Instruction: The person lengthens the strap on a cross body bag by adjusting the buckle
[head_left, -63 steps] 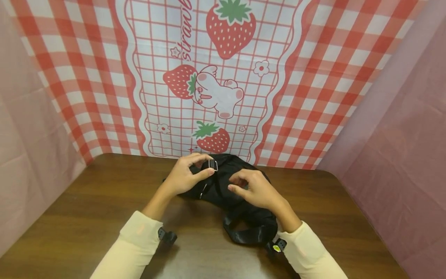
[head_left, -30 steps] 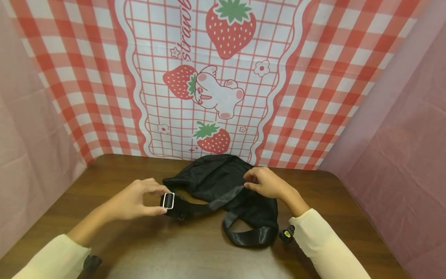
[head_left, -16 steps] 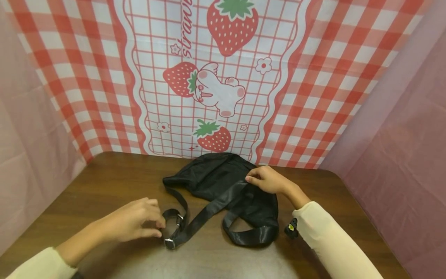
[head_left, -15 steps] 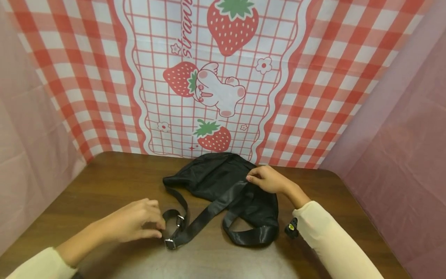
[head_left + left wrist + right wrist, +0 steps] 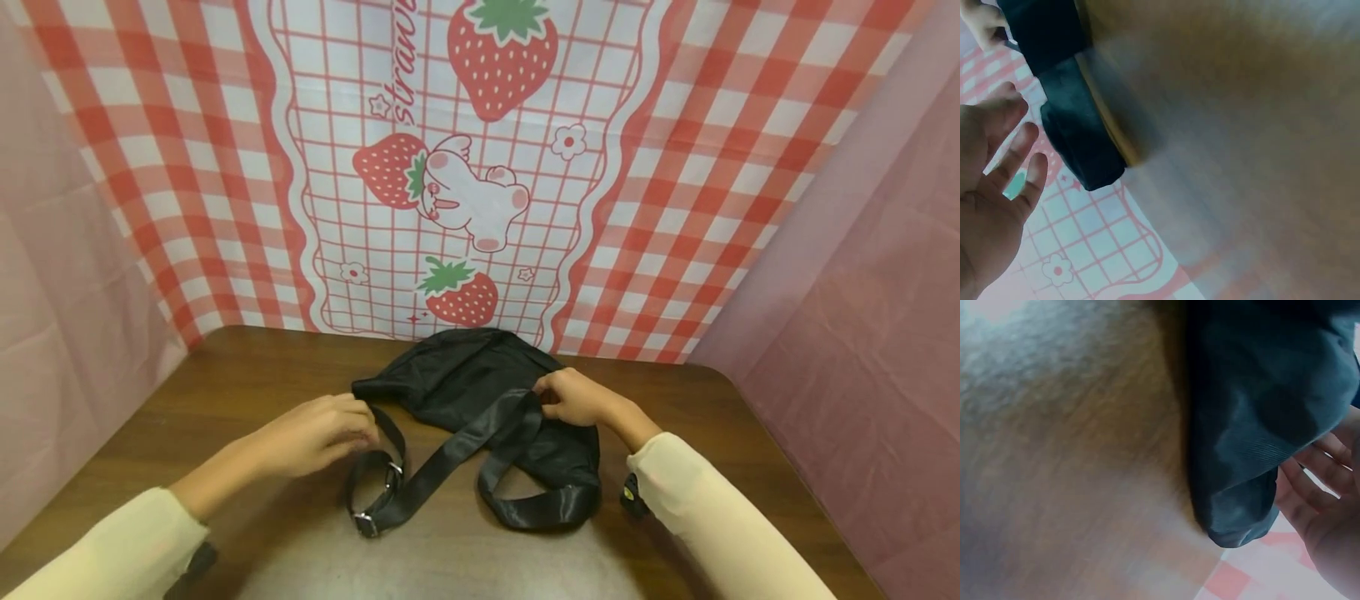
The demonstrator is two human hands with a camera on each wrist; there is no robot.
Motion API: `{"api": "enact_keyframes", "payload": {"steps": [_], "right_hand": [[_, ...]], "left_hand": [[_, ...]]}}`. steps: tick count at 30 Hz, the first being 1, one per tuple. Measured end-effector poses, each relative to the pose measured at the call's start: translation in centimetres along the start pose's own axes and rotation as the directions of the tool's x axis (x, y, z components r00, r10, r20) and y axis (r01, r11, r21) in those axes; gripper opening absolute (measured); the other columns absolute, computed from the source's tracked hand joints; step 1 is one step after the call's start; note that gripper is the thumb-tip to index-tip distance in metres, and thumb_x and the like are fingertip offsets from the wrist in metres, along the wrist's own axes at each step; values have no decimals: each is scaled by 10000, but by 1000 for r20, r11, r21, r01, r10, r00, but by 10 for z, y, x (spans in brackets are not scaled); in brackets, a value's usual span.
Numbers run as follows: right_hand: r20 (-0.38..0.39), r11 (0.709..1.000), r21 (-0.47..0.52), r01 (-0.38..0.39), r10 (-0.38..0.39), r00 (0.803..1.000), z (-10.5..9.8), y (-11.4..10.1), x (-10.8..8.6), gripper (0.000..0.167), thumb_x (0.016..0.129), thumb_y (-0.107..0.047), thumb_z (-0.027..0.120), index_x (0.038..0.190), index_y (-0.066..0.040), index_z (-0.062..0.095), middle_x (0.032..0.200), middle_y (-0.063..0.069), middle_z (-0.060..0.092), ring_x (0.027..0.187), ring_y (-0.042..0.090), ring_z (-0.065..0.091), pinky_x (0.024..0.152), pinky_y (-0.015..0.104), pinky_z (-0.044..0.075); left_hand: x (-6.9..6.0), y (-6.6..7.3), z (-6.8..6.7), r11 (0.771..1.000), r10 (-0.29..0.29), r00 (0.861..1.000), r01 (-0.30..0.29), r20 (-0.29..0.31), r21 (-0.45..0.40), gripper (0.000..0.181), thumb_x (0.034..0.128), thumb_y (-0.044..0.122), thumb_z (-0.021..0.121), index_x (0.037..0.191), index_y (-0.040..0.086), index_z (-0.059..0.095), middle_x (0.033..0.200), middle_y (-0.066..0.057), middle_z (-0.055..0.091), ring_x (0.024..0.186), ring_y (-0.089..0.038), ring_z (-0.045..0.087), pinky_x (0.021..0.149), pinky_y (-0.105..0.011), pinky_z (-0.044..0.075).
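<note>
A black fabric waist bag (image 5: 465,375) lies at the back of the table, its webbing strap trailing toward me. The strap (image 5: 442,462) carries a metal slider (image 5: 365,523) at its front bend and a second buckle (image 5: 393,475) behind it. My left hand (image 5: 322,433) hovers over the left strap loop, fingers loosely bent; the left wrist view shows nothing in them. My right hand (image 5: 581,398) is at the bag's right side, fingertips by the raised fold of strap, thumb apart from the index finger. In the right wrist view, the bag (image 5: 1260,412) partly hides its fingers.
The wooden table (image 5: 247,375) ends at a backdrop (image 5: 465,208) of red checks and strawberries, right behind the bag. Pink cloth (image 5: 840,333) hangs on both sides. A wider strap loop (image 5: 547,508) lies at the bag's front right.
My left hand drew the slider out left and toward me, let go, then moved back up and slightly right. My right hand shifted right, then slightly down, its thumb parting from the strap.
</note>
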State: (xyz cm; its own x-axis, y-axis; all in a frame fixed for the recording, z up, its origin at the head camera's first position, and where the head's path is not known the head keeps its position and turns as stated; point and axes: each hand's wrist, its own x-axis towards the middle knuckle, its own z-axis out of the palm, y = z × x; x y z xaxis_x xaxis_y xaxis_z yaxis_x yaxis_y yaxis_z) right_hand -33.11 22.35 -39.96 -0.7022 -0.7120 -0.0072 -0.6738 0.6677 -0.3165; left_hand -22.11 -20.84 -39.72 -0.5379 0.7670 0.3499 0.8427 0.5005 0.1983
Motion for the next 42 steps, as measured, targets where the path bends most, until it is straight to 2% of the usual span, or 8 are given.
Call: {"api": "enact_keyframes", "payload": {"steps": [4,8,13,22,26,30,36,42], "right_hand": [[9,1000,1,6,-6,1000,2,0,-1,210,888,-84,751,1098,-65,745,929,-24,705,820,94,633,737,315,535],[3,999,-8,32,-31,999,4,0,-1,113,869,-97,776,958,-150,731,818,-88,628,719,59,536,674,285,464],[-6,998,-27,55,-56,998,7,1,-1,140,868,-96,783,866,-176,669,743,-74,535,652,65,435,628,281,378],[-13,997,-67,40,-41,999,9,2,-3,179,877,-136,797,1048,-120,743,976,-34,679,813,88,561,754,354,491],[-21,996,-79,37,-38,999,9,4,-3,197,846,-115,799,1032,-110,734,933,-29,657,798,115,552,751,364,486],[-28,995,-93,36,-39,999,10,5,-4,265,839,-100,801,1094,-65,738,1037,38,701,917,182,634,836,412,532],[-27,999,-42,33,-34,999,2,6,-8,270,894,-83,774,1157,-37,737,1122,88,722,1019,244,679,858,418,564],[-125,998,20,52,-49,991,-17,-10,-4,222,983,-78,686,1178,24,718,1083,110,732,962,221,696,806,390,578]], "left_hand": [[16,-17,7,997,22,1000,-22,8,72,218,894,37,779,1081,148,765,1078,66,680,1010,-138,586,834,-391,518],[26,-29,13,995,7,998,-12,55,95,261,873,85,816,1118,162,772,1109,68,695,979,-137,558,787,-374,497],[28,-39,16,995,-13,995,3,97,102,155,896,134,803,1036,200,795,949,120,677,842,-80,496,709,-289,450],[-6,-52,-3,976,6,998,-20,66,219,141,836,124,841,879,244,780,888,151,679,815,-82,502,676,-298,401],[-27,-62,-18,957,-38,998,21,50,288,193,783,90,867,849,242,769,894,150,692,830,-100,505,697,-328,398],[-44,-70,-29,941,-103,994,82,47,329,286,740,-22,849,826,238,767,946,108,723,854,-136,518,699,-348,397],[-49,-69,-28,944,-93,995,75,41,323,395,694,-135,743,790,249,748,932,131,711,865,-139,510,703,-343,377],[-51,-58,-28,950,-77,996,61,41,307,418,659,-129,724,806,262,745,928,178,680,894,-131,504,725,-347,368]]}}
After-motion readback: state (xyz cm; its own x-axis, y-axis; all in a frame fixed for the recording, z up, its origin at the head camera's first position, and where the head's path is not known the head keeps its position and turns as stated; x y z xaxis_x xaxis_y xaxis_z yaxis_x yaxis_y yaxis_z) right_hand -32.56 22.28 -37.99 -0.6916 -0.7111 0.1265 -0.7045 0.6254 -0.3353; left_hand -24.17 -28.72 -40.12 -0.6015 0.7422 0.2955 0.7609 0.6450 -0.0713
